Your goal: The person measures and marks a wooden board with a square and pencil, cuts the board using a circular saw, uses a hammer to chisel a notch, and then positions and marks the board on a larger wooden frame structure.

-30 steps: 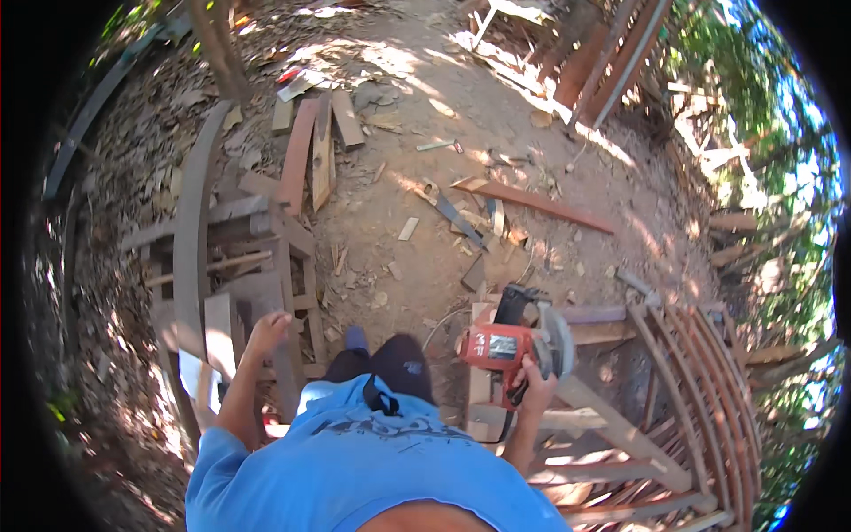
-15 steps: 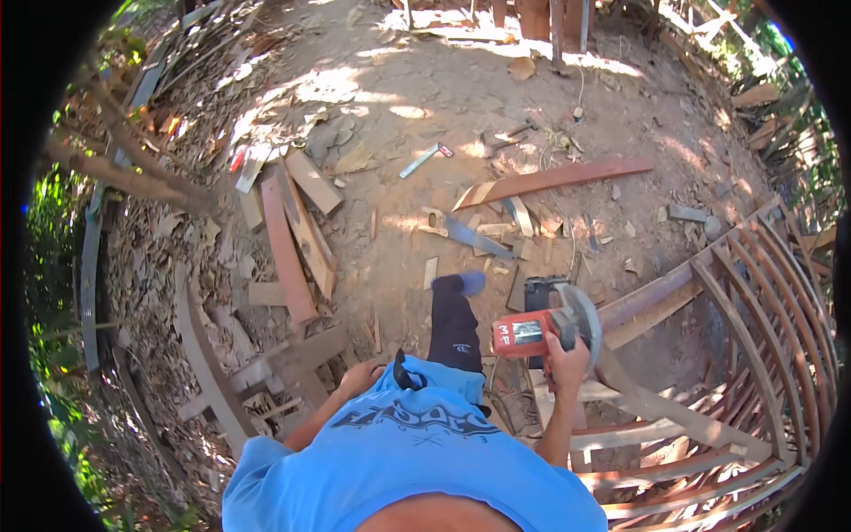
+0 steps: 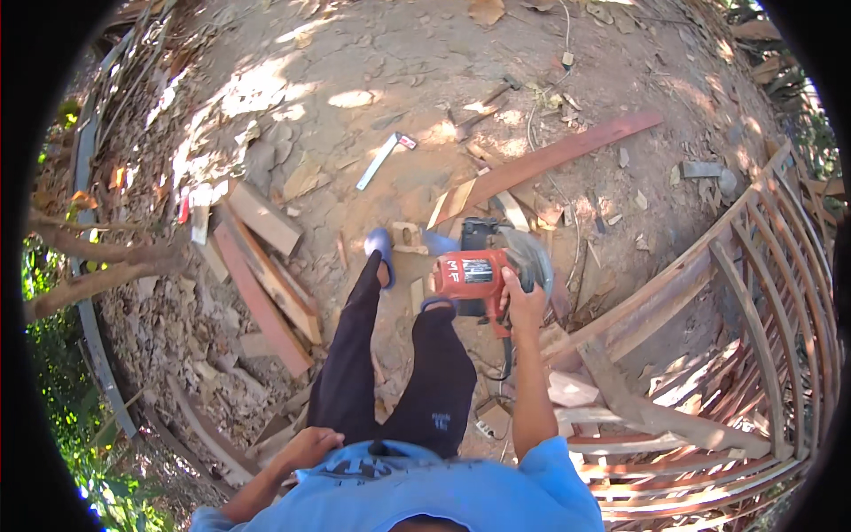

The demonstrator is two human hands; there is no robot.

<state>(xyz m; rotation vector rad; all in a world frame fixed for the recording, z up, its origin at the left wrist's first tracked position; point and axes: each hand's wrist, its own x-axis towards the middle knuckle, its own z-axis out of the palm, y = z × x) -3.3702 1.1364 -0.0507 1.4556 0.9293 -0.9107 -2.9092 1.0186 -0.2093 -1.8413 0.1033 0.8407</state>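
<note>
We see the right hand [image 3: 523, 297] clenched round the rear handle of a red circular saw [image 3: 483, 275], just right of centre in the frame, carried low in front of the right leg and clear of the ground. The saw's grey blade guard [image 3: 532, 257] sits on its right side, pointing away toward the upper frame; a black cord [image 3: 507, 355] drops from below the handle. We judge the saw heavy and rigid, weight forward in the motor and blade, so the handle is the only sane hold, fingers well off the guard and blade edge; the plastic body may be slick with dust. The left hand [image 3: 310, 446], lower left of centre, rests near the hip, fingers loosely curled, holding nothing that we can see. A blue sandal [image 3: 381, 248] shows on the forward foot, mid-frame. Around it lie a long reddish plank [image 3: 550, 160] at upper right of centre, loose boards [image 3: 266, 284] at mid-left, a small square [image 3: 381, 160] above centre, and a curved wooden frame [image 3: 753, 355] filling the right side. Bare dirt ground [image 3: 355, 71] at the top.
</note>
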